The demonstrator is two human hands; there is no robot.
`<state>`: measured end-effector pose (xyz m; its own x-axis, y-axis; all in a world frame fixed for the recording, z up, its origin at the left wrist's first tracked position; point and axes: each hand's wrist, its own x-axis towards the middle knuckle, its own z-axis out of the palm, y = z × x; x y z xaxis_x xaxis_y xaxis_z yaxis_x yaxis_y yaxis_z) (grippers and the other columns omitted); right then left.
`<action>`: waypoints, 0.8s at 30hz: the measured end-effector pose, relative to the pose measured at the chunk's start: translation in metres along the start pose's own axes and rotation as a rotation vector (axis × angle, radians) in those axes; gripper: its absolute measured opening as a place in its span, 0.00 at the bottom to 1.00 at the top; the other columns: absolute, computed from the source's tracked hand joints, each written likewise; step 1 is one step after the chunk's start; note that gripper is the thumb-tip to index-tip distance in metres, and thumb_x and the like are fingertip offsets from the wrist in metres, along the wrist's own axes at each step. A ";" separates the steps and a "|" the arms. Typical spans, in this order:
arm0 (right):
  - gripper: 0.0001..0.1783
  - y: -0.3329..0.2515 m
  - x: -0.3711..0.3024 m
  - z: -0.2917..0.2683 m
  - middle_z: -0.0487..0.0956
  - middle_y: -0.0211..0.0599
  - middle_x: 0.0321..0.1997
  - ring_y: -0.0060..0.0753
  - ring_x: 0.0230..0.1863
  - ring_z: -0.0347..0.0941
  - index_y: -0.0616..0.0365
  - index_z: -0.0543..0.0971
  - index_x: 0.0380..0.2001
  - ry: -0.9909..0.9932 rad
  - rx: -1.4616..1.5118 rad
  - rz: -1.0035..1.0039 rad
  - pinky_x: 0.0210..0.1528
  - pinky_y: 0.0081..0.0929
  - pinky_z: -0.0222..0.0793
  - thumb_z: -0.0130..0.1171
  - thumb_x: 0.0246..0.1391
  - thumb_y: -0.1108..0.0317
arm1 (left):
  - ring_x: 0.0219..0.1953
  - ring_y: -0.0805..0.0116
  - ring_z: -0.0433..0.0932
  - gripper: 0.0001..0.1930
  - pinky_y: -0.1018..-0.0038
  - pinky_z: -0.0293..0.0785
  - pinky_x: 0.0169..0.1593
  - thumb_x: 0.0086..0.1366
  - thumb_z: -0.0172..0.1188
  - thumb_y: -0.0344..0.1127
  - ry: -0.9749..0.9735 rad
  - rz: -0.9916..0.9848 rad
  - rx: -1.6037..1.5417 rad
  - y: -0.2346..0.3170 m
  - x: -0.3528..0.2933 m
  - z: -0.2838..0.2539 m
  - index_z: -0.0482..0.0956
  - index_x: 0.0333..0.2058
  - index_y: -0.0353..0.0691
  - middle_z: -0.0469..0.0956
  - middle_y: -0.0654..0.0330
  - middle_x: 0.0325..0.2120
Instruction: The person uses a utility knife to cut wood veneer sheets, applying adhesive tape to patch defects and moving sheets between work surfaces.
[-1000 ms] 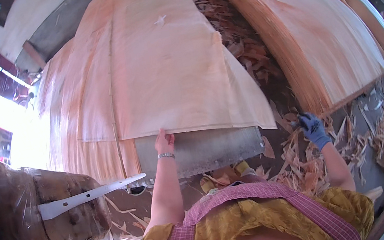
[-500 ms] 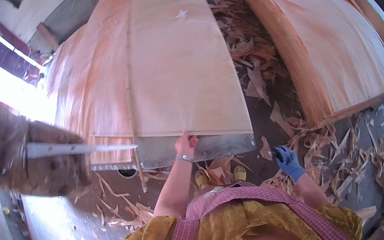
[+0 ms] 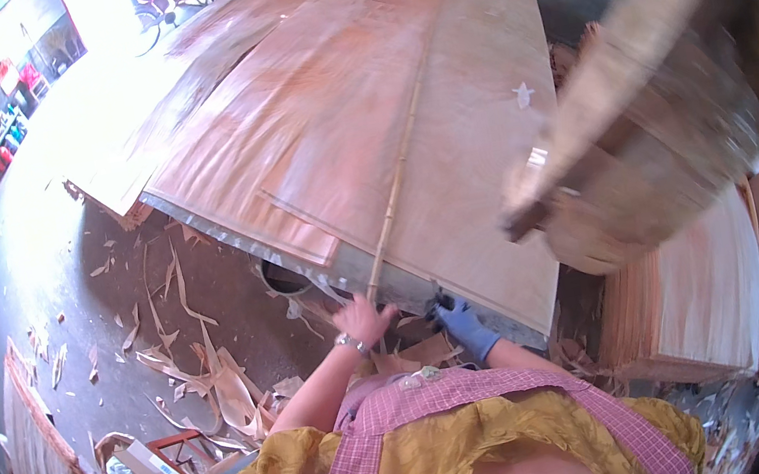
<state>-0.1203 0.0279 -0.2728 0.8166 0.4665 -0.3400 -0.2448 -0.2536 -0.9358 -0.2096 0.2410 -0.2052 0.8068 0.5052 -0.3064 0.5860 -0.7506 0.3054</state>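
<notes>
Since the earlier frame, the left hand [image 3: 364, 321] has been moved from the front edge of the top sheet to the near end of one pole [image 3: 399, 173]; the right hand [image 3: 462, 318] has been brought in from the right to the near edge of the stack, and the view has been turned leftward. One thin, jointed, pale-yellow pole is laid on top of the stack of veneer sheets [image 3: 477, 160]. Its long axis is directed away from the body and slightly to the right; its near end is pointed at the wearer. The pole is met at that end by the bare left hand, which is blurred; whether the fingers are closed cannot be told. One bracelet [image 3: 351, 344] is worn on the left wrist. The right hand is covered by one blue glove and placed just right of the pole's near end; its grip cannot be told. One dark object [image 3: 435, 302] is seen at its fingertips. The stack is carried by one grey desk [image 3: 408, 286]. One star-shaped flake [image 3: 523, 94] is seen on the sheets. One further stack [image 3: 700, 294] is located at right. Wood scraps [image 3: 229, 388] are scattered on the floor [image 3: 91, 315]. At upper right, part of the view is blocked by one bulky blurred object [image 3: 650, 172].
</notes>
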 end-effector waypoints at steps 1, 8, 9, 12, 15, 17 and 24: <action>0.15 -0.046 -0.018 0.042 0.82 0.33 0.30 0.27 0.29 0.76 0.61 0.80 0.39 -0.072 -0.175 0.127 0.30 0.30 0.74 0.55 0.63 0.58 | 0.37 0.50 0.83 0.28 0.56 0.78 0.40 0.59 0.59 0.59 -0.228 -0.041 -0.063 -0.032 0.001 0.005 0.77 0.42 0.37 0.84 0.51 0.34; 0.32 -0.006 -0.012 0.095 0.80 0.42 0.43 0.41 0.41 0.78 0.50 0.74 0.55 -0.146 0.797 0.432 0.42 0.40 0.75 0.45 0.63 0.37 | 0.39 0.44 0.79 0.14 0.54 0.76 0.44 0.64 0.54 0.44 -0.188 0.528 -0.366 -0.030 0.054 -0.017 0.80 0.35 0.39 0.80 0.47 0.35; 0.32 -0.003 -0.020 0.093 0.80 0.42 0.41 0.40 0.40 0.78 0.51 0.74 0.54 -0.100 0.757 0.446 0.41 0.39 0.75 0.45 0.63 0.36 | 0.39 0.43 0.78 0.12 0.54 0.75 0.44 0.64 0.53 0.41 -0.271 0.512 -0.410 -0.025 0.072 -0.040 0.80 0.34 0.39 0.79 0.47 0.35; 0.30 -0.014 -0.038 0.092 0.79 0.37 0.33 0.37 0.33 0.77 0.56 0.74 0.51 0.006 0.673 0.497 0.35 0.36 0.75 0.48 0.63 0.39 | 0.51 0.46 0.74 0.14 0.56 0.72 0.52 0.62 0.53 0.38 -0.028 0.343 -0.286 -0.039 0.157 -0.094 0.78 0.41 0.35 0.73 0.40 0.51; 0.25 0.017 -0.045 0.089 0.77 0.32 0.27 0.32 0.27 0.75 0.55 0.74 0.50 0.064 0.633 0.365 0.29 0.32 0.73 0.53 0.63 0.45 | 0.68 0.41 0.55 0.40 0.48 0.44 0.70 0.63 0.54 0.48 0.372 -0.024 0.050 -0.086 0.255 -0.088 0.53 0.65 0.23 0.58 0.42 0.66; 0.16 -0.013 -0.062 0.097 0.73 0.28 0.22 0.25 0.23 0.71 0.54 0.76 0.41 0.217 0.411 0.216 0.25 0.27 0.68 0.57 0.63 0.53 | 0.70 0.42 0.51 0.43 0.48 0.37 0.72 0.63 0.53 0.50 0.280 -0.151 0.112 -0.084 0.269 -0.099 0.50 0.66 0.22 0.57 0.44 0.67; 0.16 -0.006 -0.071 0.068 0.77 0.39 0.24 0.39 0.25 0.75 0.59 0.76 0.35 0.607 -0.257 -0.044 0.28 0.37 0.69 0.59 0.60 0.56 | 0.62 0.50 0.66 0.20 0.50 0.49 0.68 0.64 0.51 0.40 0.321 -0.032 0.130 -0.082 0.300 -0.068 0.77 0.49 0.34 0.73 0.47 0.54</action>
<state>-0.2125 0.0535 -0.2488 0.9911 -0.0608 -0.1187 -0.1333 -0.4750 -0.8698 -0.0108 0.4830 -0.2605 0.7827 0.6224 -0.0081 0.6137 -0.7695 0.1769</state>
